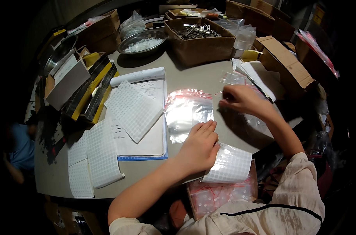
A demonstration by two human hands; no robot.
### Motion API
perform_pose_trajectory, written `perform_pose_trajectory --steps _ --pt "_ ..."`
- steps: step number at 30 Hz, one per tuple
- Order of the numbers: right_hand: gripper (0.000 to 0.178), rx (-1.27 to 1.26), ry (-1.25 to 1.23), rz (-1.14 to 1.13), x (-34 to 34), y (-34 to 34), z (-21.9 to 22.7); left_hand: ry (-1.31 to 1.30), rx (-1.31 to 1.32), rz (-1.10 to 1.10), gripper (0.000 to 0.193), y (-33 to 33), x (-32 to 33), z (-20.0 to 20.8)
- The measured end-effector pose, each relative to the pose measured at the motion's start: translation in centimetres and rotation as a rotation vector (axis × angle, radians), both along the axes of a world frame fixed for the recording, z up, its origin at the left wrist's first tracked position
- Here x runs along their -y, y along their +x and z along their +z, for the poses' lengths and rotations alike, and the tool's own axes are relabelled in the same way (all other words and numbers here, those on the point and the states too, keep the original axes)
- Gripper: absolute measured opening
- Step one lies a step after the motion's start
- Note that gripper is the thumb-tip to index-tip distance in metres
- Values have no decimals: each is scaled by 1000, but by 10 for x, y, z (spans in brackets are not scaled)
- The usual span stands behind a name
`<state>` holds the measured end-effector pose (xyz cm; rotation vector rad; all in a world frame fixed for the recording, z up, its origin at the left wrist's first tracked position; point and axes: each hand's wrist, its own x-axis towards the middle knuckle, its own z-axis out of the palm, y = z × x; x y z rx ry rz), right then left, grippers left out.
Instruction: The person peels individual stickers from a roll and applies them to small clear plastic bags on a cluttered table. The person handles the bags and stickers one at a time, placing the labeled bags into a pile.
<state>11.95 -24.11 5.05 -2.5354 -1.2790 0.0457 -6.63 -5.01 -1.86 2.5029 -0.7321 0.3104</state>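
A fanned stack of clear zip bags with red seal lines [189, 113] lies on the table before me. My left hand [199, 147] rests flat, its outstretched fingertips on the stack's lower right edge. Beside its thumb, a sheet of small round stickers [229, 162] overhangs the table edge; whether the hand grips it is hidden. My right hand [242, 101] is held to the right of the stack, thumb and fingers pinched together. Something small may be at its fingertips, too small to name. Beyond and beneath it lie more clear bags [256, 122], some with round dots.
Sticker sheets [133, 111] cover an open notepad [156, 147] at left. Black-and-yellow boxes [97, 98] stand farther left. At the back are a metal bowl [124, 46] and a cardboard box of metal parts [201, 49]. A carton of bags [221, 196] sits by my lap. A person in blue [21, 147] is left.
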Motion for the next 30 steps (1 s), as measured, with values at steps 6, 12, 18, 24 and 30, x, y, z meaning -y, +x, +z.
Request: perform_pose_trajectory --steps 6,12,18,24,30 --pt "17 -158 159 248 -45 -24 -10 -163 323 -17 15 1 5 -1" --pt "16 50 23 120 -67 -16 -30 -227 148 -16 12 0 5 3" --pt "68 -148 -88 -41 -40 26 -9 -308 228 -1 15 1 8 -8" --pt "54 -24 0 -43 -32 22 -27 -242 75 -3 22 1 3 -6" --pt "20 69 258 170 -26 14 -32 -298 7 -7 17 2 1 -3"
